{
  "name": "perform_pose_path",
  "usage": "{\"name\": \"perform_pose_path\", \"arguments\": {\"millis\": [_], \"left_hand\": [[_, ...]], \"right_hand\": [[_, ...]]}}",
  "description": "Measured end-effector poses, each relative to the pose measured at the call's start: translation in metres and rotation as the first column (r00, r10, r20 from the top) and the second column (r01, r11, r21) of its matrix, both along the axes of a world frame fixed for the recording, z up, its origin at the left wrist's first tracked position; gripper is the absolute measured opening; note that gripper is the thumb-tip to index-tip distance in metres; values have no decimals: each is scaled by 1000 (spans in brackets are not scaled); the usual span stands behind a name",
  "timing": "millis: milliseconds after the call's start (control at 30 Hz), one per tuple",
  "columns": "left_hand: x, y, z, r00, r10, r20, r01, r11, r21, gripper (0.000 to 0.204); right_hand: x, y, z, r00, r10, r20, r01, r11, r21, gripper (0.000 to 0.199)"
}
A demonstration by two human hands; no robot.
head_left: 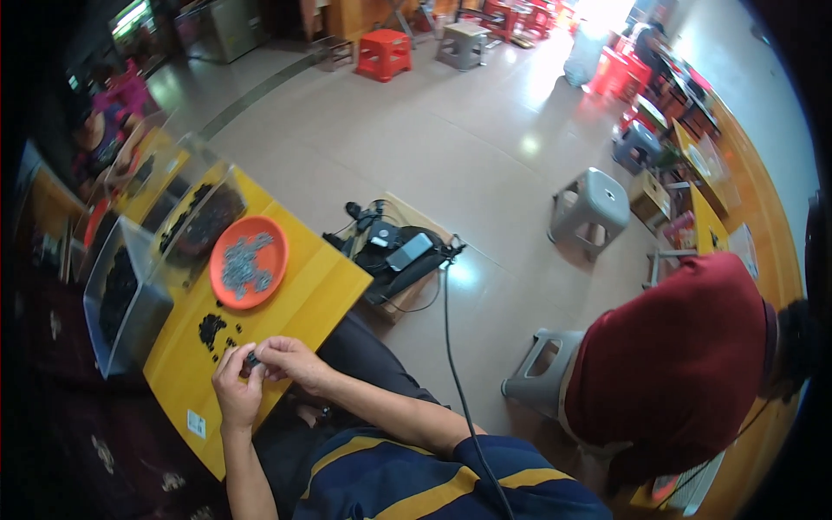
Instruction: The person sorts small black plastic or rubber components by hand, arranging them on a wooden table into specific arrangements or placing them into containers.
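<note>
Above the near edge of the yellow table (316, 290), my left hand (237, 394) and my right hand (296, 361) meet with their fingertips closed on a small dark part (251, 359). Its exact kind is too small to tell. Just beyond my fingers, a loose pile of small black parts (211, 330) lies on the tabletop, with a few single pieces beside it. Farther back is a round orange plate (281, 244) holding many small silvery metal pieces (243, 264).
Left of the plate stand a translucent bin (143, 325) and a clear container (212, 217), both holding dark parts. Another person (108, 143) sits across the table; one in dark red (667, 364) is at my right. A grey stool (594, 204) and a bag with a phone (409, 251) are on the floor side.
</note>
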State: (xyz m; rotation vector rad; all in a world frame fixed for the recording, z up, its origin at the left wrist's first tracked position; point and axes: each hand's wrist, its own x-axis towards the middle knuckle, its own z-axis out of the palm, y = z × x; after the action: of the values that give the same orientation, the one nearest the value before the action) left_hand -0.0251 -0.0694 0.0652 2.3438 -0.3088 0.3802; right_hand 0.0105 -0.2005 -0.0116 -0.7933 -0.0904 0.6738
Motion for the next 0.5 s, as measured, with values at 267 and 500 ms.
{"name": "perform_pose_path", "arguments": {"millis": [267, 500], "left_hand": [[-6, 10, 8, 1000, 18, -26, -19, 999, -35, 33], [-10, 16, -5, 1000, 3, -2, -3, 1000, -28, 28]], "right_hand": [[-5, 4, 1, 1000, 13, -27, -14, 1000, -19, 17], [-11, -5, 10, 997, -54, -59, 49, 994, -93, 14]]}}
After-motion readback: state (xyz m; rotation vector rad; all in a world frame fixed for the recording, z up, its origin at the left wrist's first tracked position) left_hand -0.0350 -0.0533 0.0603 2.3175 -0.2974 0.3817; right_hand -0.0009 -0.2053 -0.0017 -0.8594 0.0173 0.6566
